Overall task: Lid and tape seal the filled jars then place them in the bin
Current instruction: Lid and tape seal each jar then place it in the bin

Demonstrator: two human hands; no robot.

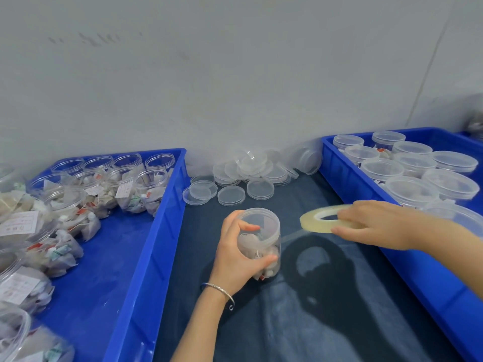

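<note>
Gripping a lidded clear plastic jar (pixel 262 244) of tea bags, her left hand (pixel 236 257) steadies it on the dark cloth-covered table (pixel 326 309) between two blue bins, while her right hand (pixel 376 223) pinches a clear tape roll (pixel 311 218) just beside it.

The jar (pixel 261 241) is clear, smooth plastic with a frosted translucent lid, and the sachets inside look like matt, fibrous paper. Right of the jar, the tape roll (pixel 328 218) is glossy and yellowish-clear. Behind the jar, the loose lids (pixel 251 176) are the same frosted plastic. Under it the tabletop (pixel 326 296) wears dark matt cloth. Either side, the bins (pixel 146 257) are shiny blue plastic. Below the jar, a bangle (pixel 219 290) gleams like metal.
</note>
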